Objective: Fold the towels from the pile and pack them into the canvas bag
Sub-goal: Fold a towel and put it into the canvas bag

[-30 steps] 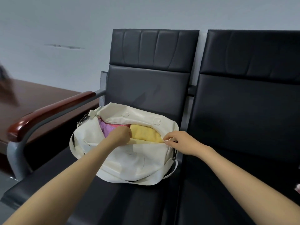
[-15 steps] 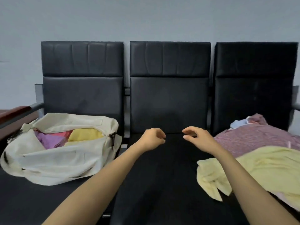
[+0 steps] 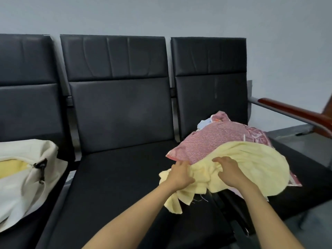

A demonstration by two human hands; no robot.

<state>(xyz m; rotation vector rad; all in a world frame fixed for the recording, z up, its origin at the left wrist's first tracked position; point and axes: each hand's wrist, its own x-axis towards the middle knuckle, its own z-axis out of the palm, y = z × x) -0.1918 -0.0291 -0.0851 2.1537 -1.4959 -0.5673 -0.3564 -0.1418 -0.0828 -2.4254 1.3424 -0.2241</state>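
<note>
A pale yellow towel (image 3: 251,159) lies crumpled on top of the pile on the right-hand seat. Under it is a pink patterned towel (image 3: 224,137), with a bit of light blue cloth (image 3: 203,124) at the back. My left hand (image 3: 180,174) grips the yellow towel's bunched left edge. My right hand (image 3: 229,172) sits a little to the right, its fingers curled into the same fabric. The white canvas bag (image 3: 27,186) lies open on the left seat at the frame's edge, a folded yellow towel (image 3: 10,168) showing inside.
Three black padded seats stand in a row against a grey wall; the middle seat (image 3: 116,177) separates bag and pile. A wood-topped metal armrest (image 3: 296,112) runs along the right end. Grey floor (image 3: 305,230) shows at lower right.
Both hands left the bag's opening, crossed the middle seat to the right and took hold of the yellow towel on the pile. The view swung right with them.
</note>
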